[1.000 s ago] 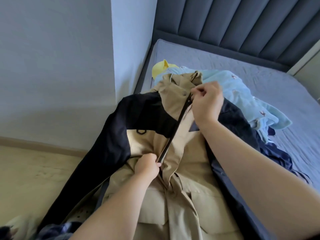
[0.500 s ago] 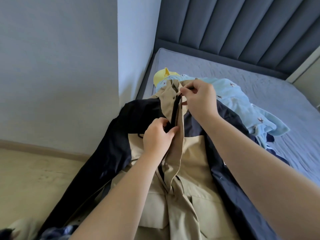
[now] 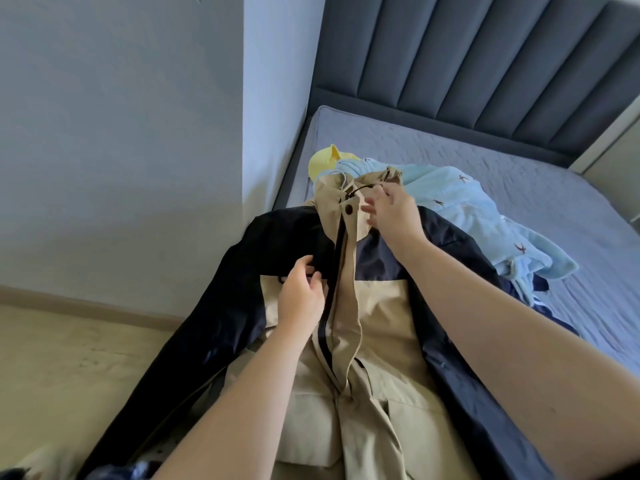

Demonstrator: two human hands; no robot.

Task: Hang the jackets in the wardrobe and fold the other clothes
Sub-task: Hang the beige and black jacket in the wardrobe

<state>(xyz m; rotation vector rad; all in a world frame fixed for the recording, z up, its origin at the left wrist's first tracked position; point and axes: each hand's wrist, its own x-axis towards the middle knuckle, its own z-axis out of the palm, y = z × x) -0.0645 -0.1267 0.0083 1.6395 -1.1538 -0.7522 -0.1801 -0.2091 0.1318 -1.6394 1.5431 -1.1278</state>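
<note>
The jacket point(image 3: 346, 341) lies zipped on the bed point(image 3: 485, 161); left hand point(image 3: 301, 299) rests released, right hand point(image 3: 391, 213) perhaps pinches the collar; hanging comes next.

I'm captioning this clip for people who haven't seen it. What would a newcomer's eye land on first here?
First, the tan and navy zip-front jacket spread over the near edge of the grey bed, filling the middle of the view. Both bare hands work on it: the right hand at the collar, the left hand beside the dark zipper at chest height. Behind the collar lies a pale blue patterned garment with a yellow piece peeking out.
</note>
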